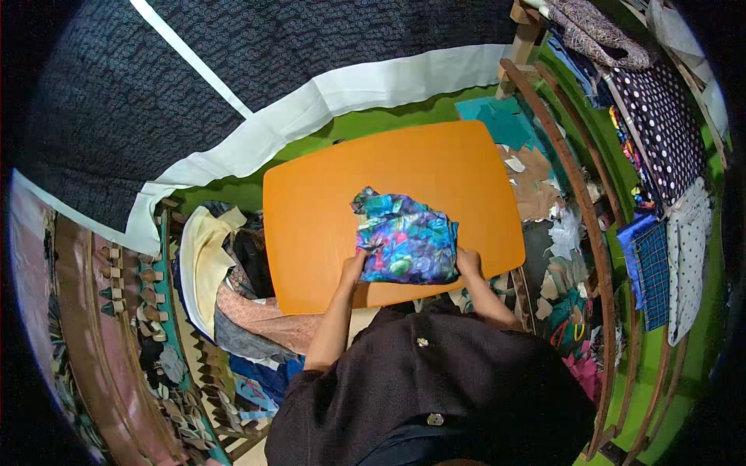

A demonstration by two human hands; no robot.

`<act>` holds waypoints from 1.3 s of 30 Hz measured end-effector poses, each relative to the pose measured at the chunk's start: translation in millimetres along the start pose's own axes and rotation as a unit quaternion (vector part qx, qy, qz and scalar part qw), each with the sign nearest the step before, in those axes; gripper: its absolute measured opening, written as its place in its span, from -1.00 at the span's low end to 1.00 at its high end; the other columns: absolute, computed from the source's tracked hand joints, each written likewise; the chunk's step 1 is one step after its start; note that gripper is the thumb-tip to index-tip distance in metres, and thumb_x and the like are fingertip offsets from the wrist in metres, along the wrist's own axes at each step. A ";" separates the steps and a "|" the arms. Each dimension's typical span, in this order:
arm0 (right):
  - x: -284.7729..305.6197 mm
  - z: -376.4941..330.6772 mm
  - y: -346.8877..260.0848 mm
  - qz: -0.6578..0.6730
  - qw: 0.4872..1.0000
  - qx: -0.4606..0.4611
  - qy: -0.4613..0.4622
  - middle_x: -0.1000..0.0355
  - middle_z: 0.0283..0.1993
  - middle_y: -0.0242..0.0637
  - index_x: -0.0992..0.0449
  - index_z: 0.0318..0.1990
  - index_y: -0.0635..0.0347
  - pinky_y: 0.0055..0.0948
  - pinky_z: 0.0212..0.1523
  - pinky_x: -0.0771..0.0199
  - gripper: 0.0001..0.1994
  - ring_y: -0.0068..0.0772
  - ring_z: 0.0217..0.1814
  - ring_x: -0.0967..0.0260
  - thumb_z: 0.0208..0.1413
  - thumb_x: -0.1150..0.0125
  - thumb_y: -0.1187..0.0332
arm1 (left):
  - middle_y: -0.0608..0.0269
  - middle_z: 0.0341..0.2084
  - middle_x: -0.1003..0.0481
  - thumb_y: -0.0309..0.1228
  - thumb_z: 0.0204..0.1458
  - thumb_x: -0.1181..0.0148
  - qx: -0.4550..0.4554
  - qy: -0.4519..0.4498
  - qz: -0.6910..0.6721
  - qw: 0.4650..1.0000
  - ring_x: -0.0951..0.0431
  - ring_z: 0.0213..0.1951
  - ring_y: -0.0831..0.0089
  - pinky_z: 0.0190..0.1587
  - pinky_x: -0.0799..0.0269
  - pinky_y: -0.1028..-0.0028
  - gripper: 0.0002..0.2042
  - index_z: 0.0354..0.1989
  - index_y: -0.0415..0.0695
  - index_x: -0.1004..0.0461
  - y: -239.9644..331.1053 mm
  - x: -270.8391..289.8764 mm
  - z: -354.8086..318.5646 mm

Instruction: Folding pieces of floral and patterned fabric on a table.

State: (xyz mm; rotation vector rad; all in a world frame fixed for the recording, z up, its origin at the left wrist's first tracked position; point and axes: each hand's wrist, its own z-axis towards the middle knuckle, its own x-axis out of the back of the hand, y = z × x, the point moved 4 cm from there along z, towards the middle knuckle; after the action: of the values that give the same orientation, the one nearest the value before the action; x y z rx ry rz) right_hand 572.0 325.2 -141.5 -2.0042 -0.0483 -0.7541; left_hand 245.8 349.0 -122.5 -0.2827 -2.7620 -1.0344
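The orange tabletop (311, 202) is smooth and plastic-looking, with a faint sheen. The multicoloured bundle (408, 241) is creased cloth. The dark curtain (326, 39) is matt cloth; the brown rails (607, 311) appear wooden.

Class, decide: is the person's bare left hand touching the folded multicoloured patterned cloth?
Touching: the head view shows the bare left hand meeting the folded multicoloured patterned cloth at its lower left edge.

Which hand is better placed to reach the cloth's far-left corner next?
Left hand, probably: it's at the left side of the multicoloured cloth, nearer that corner; the right hand is opposite.
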 end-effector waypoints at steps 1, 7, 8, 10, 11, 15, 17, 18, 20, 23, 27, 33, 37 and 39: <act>3.8 4.0 9.5 0.017 0.999 0.040 -0.003 -0.39 -0.41 -0.06 -0.38 -0.38 0.35 -0.28 -0.34 -0.26 -0.70 -0.24 -0.34 -0.34 -0.04 0.02 0.22 | 0.06 -0.41 -0.43 -0.17 -0.22 -0.12 -0.025 0.022 0.049 0.998 -0.41 -0.43 0.36 -0.41 -0.30 0.44 -0.58 -0.31 -0.31 -0.37 6.7 2.0 -12.1; 45.4 -1.6 -14.9 0.138 0.988 0.006 -0.062 -0.26 -0.50 -0.38 -0.35 -0.36 0.27 -0.56 -0.41 -0.19 -0.82 -0.58 -0.45 -0.20 0.03 0.09 0.33 | -0.12 -0.08 -0.20 -0.27 -0.42 -0.26 -0.541 0.065 0.268 0.794 -0.21 -0.03 0.08 0.00 -0.09 0.24 -0.32 -0.01 -0.19 -0.16 81.1 -20.7 -124.7; 46.0 -1.3 -9.7 0.179 0.983 0.013 -0.041 -0.24 -0.51 -0.40 -0.34 -0.35 0.26 -0.60 -0.43 -0.18 -0.82 -0.58 -0.46 -0.18 0.03 0.07 0.32 | -0.10 -0.07 -0.19 -0.28 -0.44 -0.26 -0.554 0.051 0.365 0.747 -0.19 0.00 0.07 0.04 -0.04 0.17 -0.28 0.03 -0.12 -0.14 87.0 -35.9 -139.8; 41.0 0.0 -3.7 0.197 0.980 0.027 -0.027 -0.29 -0.46 -0.33 -0.35 -0.36 0.30 -0.56 -0.36 -0.20 -0.83 -0.53 -0.39 -0.22 0.00 0.03 0.35 | -0.07 -0.03 -0.15 -0.29 -0.47 -0.28 -0.529 0.042 0.518 0.671 -0.11 0.07 0.04 0.10 0.07 0.03 -0.22 0.09 0.00 -0.11 76.9 -64.0 -136.9; 40.9 0.7 -1.5 0.214 0.976 0.044 -0.013 -0.33 -0.42 -0.26 -0.36 -0.38 0.34 -0.53 -0.28 -0.21 -0.83 -0.47 -0.33 -0.25 -0.04 -0.01 0.38 | -0.07 -0.03 -0.15 -0.29 -0.47 -0.28 -0.530 0.040 0.518 0.670 -0.11 0.07 0.04 0.10 0.07 0.03 -0.22 0.09 0.00 -0.11 71.4 -67.0 -126.6; 43.5 -10.0 -9.2 0.192 0.978 0.064 -0.039 -0.35 -0.29 -0.20 -0.33 -0.28 0.35 -0.52 -0.23 -0.23 -0.79 -0.42 -0.25 -0.27 -0.05 -0.03 0.40 | -0.06 -0.20 -0.32 -0.30 -0.50 -0.27 -0.552 0.050 0.490 0.673 -0.28 -0.04 0.11 0.06 -0.08 0.13 -0.22 0.08 -0.04 -0.13 90.3 -80.2 -98.7; 55.4 -18.9 -19.5 0.204 0.976 0.038 -0.063 -0.34 -0.27 -0.21 -0.32 -0.24 0.32 -0.53 -0.21 -0.22 -0.77 -0.41 -0.23 -0.26 -0.05 -0.05 0.38 | -0.02 -0.41 -0.42 -0.38 -0.51 -0.24 -0.313 -0.046 0.500 0.806 -0.43 -0.24 0.15 -0.09 -0.28 0.30 -0.35 -0.04 -0.14 -0.27 116.1 -75.9 -81.2; 58.7 -17.6 -13.7 0.248 0.966 0.018 -0.066 -0.33 -0.25 -0.22 -0.32 -0.24 0.29 -0.55 -0.21 -0.22 -0.77 -0.43 -0.23 -0.25 -0.05 -0.05 0.37 | 0.01 -0.43 -0.44 -0.37 -0.52 -0.23 -0.370 -0.049 0.424 0.825 -0.45 -0.29 0.18 -0.17 -0.32 0.36 -0.40 -0.11 -0.18 -0.31 130.7 -71.9 -78.4; 71.5 -31.0 -27.3 0.302 0.950 -0.026 -0.073 -0.27 -0.16 -0.30 -0.29 -0.14 0.23 -0.51 -0.19 -0.17 -0.63 -0.50 -0.18 -0.20 -0.08 -0.13 0.22 | 0.05 -0.38 -0.47 -0.36 -0.47 -0.22 -0.306 -0.195 0.254 0.897 -0.49 -0.34 0.27 -0.25 -0.38 0.37 -0.50 -0.21 -0.27 -0.36 164.4 -61.6 -80.5; 82.8 -41.3 -33.9 0.360 0.923 -0.098 -0.095 -0.22 -0.02 -0.27 -0.22 -0.03 0.18 -0.30 -0.04 -0.08 -0.42 -0.39 -0.05 -0.16 -0.16 -0.16 0.02 | 0.03 -0.33 -0.45 -0.42 -0.28 -0.13 -0.038 -0.348 -0.147 0.925 -0.48 -0.29 0.22 -0.14 -0.39 0.28 -0.62 -0.21 -0.29 -0.34 166.5 -62.8 -85.8; 90.1 -43.4 -43.7 0.654 0.669 -0.150 -0.320 0.11 0.24 -0.30 -0.02 0.14 0.16 -0.21 0.20 0.24 -0.27 -0.28 0.26 0.17 -0.12 -0.10 -0.05 | 0.04 -0.33 -0.45 -0.43 -0.25 -0.11 -0.047 -0.376 -0.235 0.895 -0.48 -0.28 0.23 -0.12 -0.39 0.28 -0.61 -0.17 -0.30 -0.31 203.2 -87.2 -142.5; 203.0 -112.5 -134.7 0.450 0.880 0.153 0.004 0.34 0.27 0.00 0.22 0.22 -0.01 -0.18 0.22 0.32 -0.19 -0.08 0.33 0.42 -0.11 -0.15 0.07 | 0.08 -0.25 -0.40 -0.53 -0.27 -0.15 -0.216 -0.356 -0.186 0.890 -0.45 -0.23 0.28 -0.12 -0.38 0.31 -0.50 -0.05 -0.28 -0.20 219.9 -127.7 -188.6; 209.7 -111.2 -110.7 0.500 0.866 0.011 -0.015 0.10 0.22 -0.17 0.19 0.21 0.10 -0.34 0.11 -0.02 -0.20 -0.31 0.20 0.08 -0.11 -0.22 0.22 | 0.05 -0.22 -0.38 -0.57 -0.31 -0.13 -0.211 -0.388 -0.134 0.887 -0.44 -0.21 0.26 -0.12 -0.38 0.31 -0.43 -0.01 -0.28 -0.15 220.5 -164.1 -234.2; 228.6 -121.4 -107.6 0.522 0.852 0.010 -0.031 0.01 0.15 -0.20 0.08 0.16 0.11 -0.35 0.07 -0.08 -0.28 -0.34 0.15 0.00 -0.12 -0.22 0.23 | 0.03 -0.22 -0.38 -0.57 -0.35 -0.13 -0.191 -0.450 -0.155 0.858 -0.44 -0.21 0.23 -0.12 -0.37 0.29 -0.42 -0.01 -0.29 -0.16 217.6 -181.0 -247.3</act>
State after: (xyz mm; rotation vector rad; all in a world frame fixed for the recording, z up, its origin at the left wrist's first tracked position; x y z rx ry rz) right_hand 662.1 225.9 104.7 -1.6733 0.9223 0.0296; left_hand 497.2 325.4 155.9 -0.4858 -3.4444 -1.9616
